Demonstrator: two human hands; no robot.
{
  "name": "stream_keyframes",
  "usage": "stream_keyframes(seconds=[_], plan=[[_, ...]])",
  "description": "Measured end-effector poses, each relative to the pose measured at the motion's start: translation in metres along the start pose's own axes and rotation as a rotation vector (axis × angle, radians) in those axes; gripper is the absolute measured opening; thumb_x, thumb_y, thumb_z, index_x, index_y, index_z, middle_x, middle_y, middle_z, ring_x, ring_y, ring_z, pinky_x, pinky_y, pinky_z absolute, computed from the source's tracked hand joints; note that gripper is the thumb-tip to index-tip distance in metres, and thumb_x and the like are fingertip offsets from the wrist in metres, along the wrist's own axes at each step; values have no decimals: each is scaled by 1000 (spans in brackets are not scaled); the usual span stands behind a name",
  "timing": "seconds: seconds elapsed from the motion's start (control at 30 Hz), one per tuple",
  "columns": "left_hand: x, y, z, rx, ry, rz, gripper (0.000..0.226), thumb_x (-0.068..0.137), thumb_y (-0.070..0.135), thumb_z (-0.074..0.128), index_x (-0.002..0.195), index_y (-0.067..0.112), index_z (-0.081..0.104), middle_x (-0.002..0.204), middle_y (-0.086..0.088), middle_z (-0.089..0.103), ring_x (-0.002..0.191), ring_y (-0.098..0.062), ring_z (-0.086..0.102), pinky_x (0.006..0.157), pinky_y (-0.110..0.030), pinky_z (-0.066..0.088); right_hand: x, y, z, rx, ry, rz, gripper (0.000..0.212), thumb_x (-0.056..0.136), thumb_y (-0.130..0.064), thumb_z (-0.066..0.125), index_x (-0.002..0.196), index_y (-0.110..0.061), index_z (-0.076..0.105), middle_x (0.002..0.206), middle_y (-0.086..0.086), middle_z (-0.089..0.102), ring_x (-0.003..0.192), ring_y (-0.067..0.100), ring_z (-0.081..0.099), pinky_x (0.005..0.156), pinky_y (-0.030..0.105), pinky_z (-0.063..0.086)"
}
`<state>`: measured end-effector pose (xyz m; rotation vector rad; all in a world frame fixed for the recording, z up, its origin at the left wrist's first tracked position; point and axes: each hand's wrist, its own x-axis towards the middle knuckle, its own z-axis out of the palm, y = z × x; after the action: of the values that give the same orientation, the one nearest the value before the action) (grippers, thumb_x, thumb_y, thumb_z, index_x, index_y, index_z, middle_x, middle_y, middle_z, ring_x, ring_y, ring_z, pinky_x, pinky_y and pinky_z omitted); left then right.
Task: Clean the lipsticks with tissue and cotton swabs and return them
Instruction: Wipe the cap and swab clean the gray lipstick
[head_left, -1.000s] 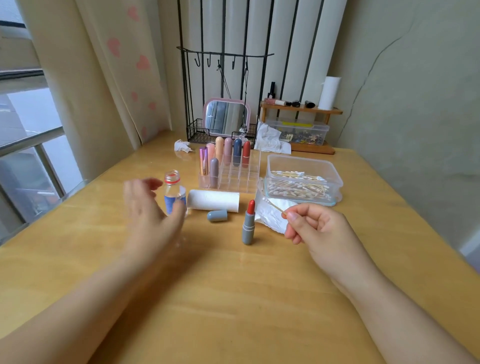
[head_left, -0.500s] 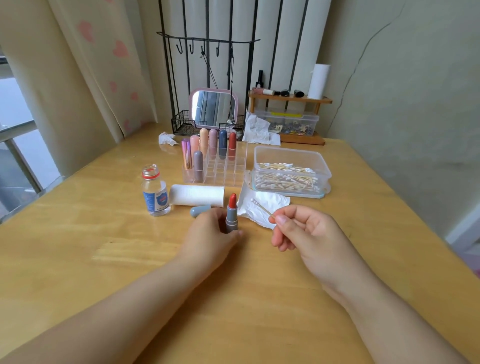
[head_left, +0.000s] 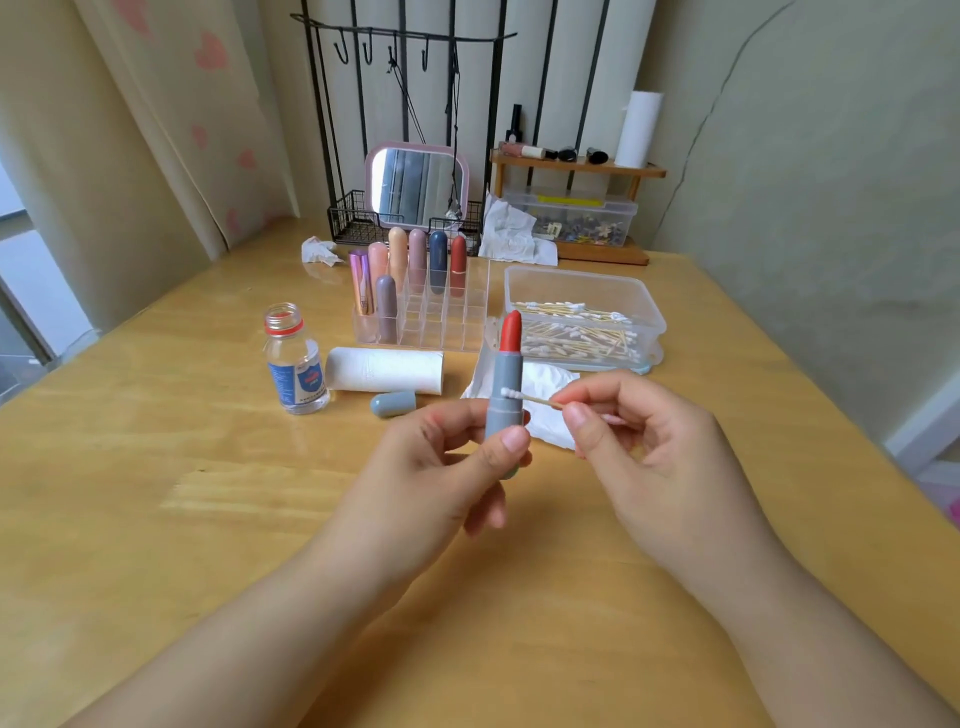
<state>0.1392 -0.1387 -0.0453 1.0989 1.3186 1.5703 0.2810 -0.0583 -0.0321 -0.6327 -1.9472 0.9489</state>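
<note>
My left hand (head_left: 452, 462) grips an uncapped grey lipstick (head_left: 505, 379) with a red bullet, held upright above the table. My right hand (head_left: 639, 447) pinches a cotton swab (head_left: 524, 396) whose white tip touches the grey tube's middle. The lipstick's grey cap (head_left: 393, 404) lies on the table beside a tissue roll (head_left: 385, 370). A spread tissue (head_left: 545, 402) lies behind my hands. Several capped lipsticks stand in a clear organizer (head_left: 441, 322). A clear box of cotton swabs (head_left: 582, 317) sits to the right of the organizer.
A small open bottle (head_left: 296, 364) with a red neck ring and a blue label stands left of the roll. A pink mirror (head_left: 418, 187), a wire basket, crumpled tissues (head_left: 511, 231) and a wooden shelf (head_left: 576, 208) line the back. The wooden table (head_left: 156, 467) meets the wall on the right.
My left hand reached in from the left, took hold of the standing lipstick and lifted it. My right hand brought the swab's tip onto the tube.
</note>
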Motion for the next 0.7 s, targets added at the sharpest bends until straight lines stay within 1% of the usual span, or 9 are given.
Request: stream_keyframes(seconds=[0.13, 0.17, 0.27, 0.33, 0.4, 0.47, 0.53, 0.63, 0.7], plan=[[-3, 0, -3, 36, -34, 13, 30, 75, 34, 74, 94, 11, 68, 75, -4, 59, 42, -13, 44, 43, -20, 37, -2, -5, 0, -145, 85, -155, 9, 86, -22, 58, 81, -26, 64, 74, 1, 61, 63, 11, 51, 58, 12, 41], [-4, 0, -3, 37, -37, 14, 28, 75, 34, 71, 93, 12, 69, 75, -5, 58, 42, -13, 44, 43, -20, 37, -2, -5, 0, -178, 98, -180, 9, 87, -24, 58, 82, -26, 65, 71, 0, 60, 61, 9, 50, 58, 13, 41], [-4, -2, -5, 39, -28, 16, 29, 73, 33, 66, 92, 11, 69, 72, -15, 57, 43, -14, 44, 44, -21, 36, -3, -4, 1, -243, 105, -226, 9, 84, -18, 61, 82, -23, 68, 61, -13, 52, 59, 0, 48, 59, 6, 37], [-5, -1, -5, 50, -23, 19, 31, 73, 34, 68, 93, 12, 68, 74, -22, 56, 43, -15, 43, 44, -21, 35, -4, -6, 1, -283, 97, -266, 8, 82, -20, 60, 82, -20, 68, 62, -20, 48, 58, -3, 47, 61, 3, 35], [-6, 1, -5, 55, -23, 26, 32, 74, 35, 75, 95, 11, 68, 74, -15, 56, 43, -13, 42, 44, -19, 35, -4, -7, 0, -314, 120, -291, 13, 83, -24, 57, 83, -19, 69, 63, -14, 53, 59, -3, 47, 61, 4, 36], [-6, 3, -4, 51, -15, 24, 31, 72, 31, 70, 95, 10, 67, 76, -9, 57, 41, -12, 41, 44, -17, 35, -2, -10, -3, -336, 150, -308, 14, 85, -24, 56, 85, -18, 69, 66, -15, 55, 61, -4, 47, 63, 4, 36], [-8, 4, -3, 52, -13, 18, 31, 70, 29, 66, 93, 9, 66, 76, -8, 57, 40, -11, 41, 43, -15, 34, -2, -11, -5, -345, 134, -332, 15, 84, -23, 56, 84, -17, 69, 64, -16, 52, 60, -3, 46, 62, 6, 36], [-9, 5, -2, 62, -24, 13, 25, 69, 31, 66, 88, 14, 67, 75, -7, 57, 40, -11, 42, 43, -15, 33, -3, -9, -4, -361, 61, -371, 13, 82, -19, 57, 81, -14, 69, 57, -2, 51, 59, 7, 43, 57, 16, 37], [-9, 4, -2, 68, -22, 7, 25, 68, 32, 67, 87, 16, 67, 73, -7, 57, 41, -11, 41, 43, -16, 33, -2, -8, -3, -394, 87, -380, 13, 83, -19, 57, 82, -14, 69, 58, -2, 51, 58, 7, 42, 58, 15, 37]])
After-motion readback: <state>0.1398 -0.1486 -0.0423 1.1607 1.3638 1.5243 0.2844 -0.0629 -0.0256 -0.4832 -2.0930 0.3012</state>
